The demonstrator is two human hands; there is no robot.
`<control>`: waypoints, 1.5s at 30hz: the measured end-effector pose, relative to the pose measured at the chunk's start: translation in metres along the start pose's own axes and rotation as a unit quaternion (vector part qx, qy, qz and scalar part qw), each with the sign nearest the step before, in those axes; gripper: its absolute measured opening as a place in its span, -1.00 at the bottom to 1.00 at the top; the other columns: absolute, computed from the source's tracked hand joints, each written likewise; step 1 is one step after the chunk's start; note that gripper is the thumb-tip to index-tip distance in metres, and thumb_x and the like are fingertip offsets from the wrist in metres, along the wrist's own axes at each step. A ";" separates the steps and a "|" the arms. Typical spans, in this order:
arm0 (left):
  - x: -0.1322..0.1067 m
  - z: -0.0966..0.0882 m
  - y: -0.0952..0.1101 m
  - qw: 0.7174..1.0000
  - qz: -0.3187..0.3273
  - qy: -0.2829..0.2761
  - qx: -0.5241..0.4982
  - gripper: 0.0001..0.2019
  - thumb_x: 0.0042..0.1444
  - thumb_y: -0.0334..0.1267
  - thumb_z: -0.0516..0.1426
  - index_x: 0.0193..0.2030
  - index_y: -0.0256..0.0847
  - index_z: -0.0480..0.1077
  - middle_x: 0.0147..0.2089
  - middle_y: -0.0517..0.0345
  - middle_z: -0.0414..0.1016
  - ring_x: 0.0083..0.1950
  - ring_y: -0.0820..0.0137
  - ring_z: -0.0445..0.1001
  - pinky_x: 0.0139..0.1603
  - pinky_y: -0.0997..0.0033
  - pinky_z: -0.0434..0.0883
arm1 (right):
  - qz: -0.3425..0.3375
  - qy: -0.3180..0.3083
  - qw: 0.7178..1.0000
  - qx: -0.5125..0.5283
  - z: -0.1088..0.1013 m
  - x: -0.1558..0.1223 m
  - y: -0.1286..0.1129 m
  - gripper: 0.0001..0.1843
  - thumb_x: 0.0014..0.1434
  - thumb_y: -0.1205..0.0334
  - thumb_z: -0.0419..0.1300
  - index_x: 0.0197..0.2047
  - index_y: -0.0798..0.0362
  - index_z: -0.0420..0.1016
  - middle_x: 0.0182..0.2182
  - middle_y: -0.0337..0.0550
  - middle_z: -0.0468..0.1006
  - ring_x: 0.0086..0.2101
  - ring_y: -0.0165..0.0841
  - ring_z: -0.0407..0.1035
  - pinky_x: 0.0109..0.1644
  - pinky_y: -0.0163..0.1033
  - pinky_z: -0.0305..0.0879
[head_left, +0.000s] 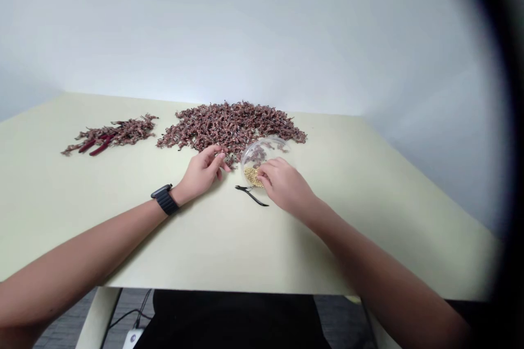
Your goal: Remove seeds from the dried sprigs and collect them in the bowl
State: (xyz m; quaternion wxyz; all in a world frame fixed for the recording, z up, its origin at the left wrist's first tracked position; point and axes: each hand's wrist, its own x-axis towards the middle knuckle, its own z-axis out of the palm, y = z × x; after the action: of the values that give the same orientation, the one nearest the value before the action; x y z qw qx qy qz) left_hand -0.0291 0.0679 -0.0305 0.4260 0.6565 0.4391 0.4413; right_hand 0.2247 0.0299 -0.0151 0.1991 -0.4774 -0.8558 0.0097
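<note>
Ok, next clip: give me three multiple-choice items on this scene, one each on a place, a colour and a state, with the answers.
1. Which wrist wears the black watch?
A) left B) right C) neither

2. What colour are the handles of the pliers?
A) blue B) yellow C) red

3. What does the clear dish hold?
A) nothing B) golden seeds C) water

Answers:
1. A: it sits on the left arm.
2. C: red handles show against the smaller pile.
3. B: the seeds lie in the dish, under the right hand.
</note>
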 end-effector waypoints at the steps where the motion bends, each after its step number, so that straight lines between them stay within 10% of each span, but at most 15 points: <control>1: 0.000 0.000 0.000 1.000 0.002 0.000 -0.001 -0.58 0.35 0.13 0.12 0.08 -0.18 0.40 -0.30 0.05 0.64 -0.51 0.46 0.43 -0.46 0.49 0.41 | 0.001 0.006 1.000 0.002 -0.001 0.003 0.001 -0.81 0.37 0.38 0.13 -0.26 0.04 0.54 -0.29 -0.02 0.58 -0.14 -0.15 0.40 -0.05 -0.08 0.30; 13: -0.010 0.006 0.012 0.998 0.050 0.008 0.025 -0.62 0.38 0.09 0.10 0.09 -0.17 0.38 -0.30 0.08 0.62 -0.51 0.44 0.46 -0.46 0.46 0.37 | 0.061 0.062 0.986 0.141 -0.006 0.008 0.001 -0.84 0.29 0.30 0.21 -0.29 0.07 0.62 -0.31 -0.12 0.64 -0.27 -0.28 0.44 -0.12 -0.15 0.31; 20: -0.026 0.003 0.030 0.980 0.154 0.084 0.090 -0.76 0.43 -0.04 0.09 0.03 -0.16 0.36 -0.51 0.28 0.40 -0.54 0.50 0.34 -0.47 0.48 0.26 | 0.191 0.046 0.928 0.317 -0.009 0.008 -0.005 -0.80 0.23 0.08 0.28 -0.29 0.03 0.64 -0.37 -0.18 0.64 -0.37 -0.33 0.45 -0.26 -0.20 0.35; 26: -0.037 0.006 0.037 0.966 0.214 0.030 0.143 -0.77 0.44 -0.18 0.09 0.13 -0.20 0.38 -0.43 0.24 0.53 -0.51 0.55 0.37 -0.42 0.51 0.30 | 0.240 0.012 0.879 0.412 -0.015 0.010 -0.004 -0.74 0.20 -0.01 0.32 -0.26 0.03 0.60 -0.41 -0.21 0.59 -0.47 -0.37 0.42 -0.31 -0.21 0.37; 45: -0.048 0.023 0.037 0.958 0.224 -0.037 0.173 -0.75 0.44 -0.24 0.08 0.19 -0.22 0.29 -0.11 0.02 0.70 -0.57 0.63 0.29 -0.48 0.61 0.29 | 0.202 0.055 0.886 0.414 -0.015 0.008 -0.003 -0.85 0.31 0.13 0.20 -0.29 -0.02 0.43 -0.45 -0.28 0.46 -0.49 -0.40 0.35 -0.34 -0.22 0.31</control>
State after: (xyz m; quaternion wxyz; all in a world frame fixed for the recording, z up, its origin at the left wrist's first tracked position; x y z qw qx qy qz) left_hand -0.0104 0.0094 -0.0109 0.2123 0.8174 0.3346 0.4181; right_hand 0.2243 0.0321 0.0022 0.4193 -0.5140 -0.6462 0.3773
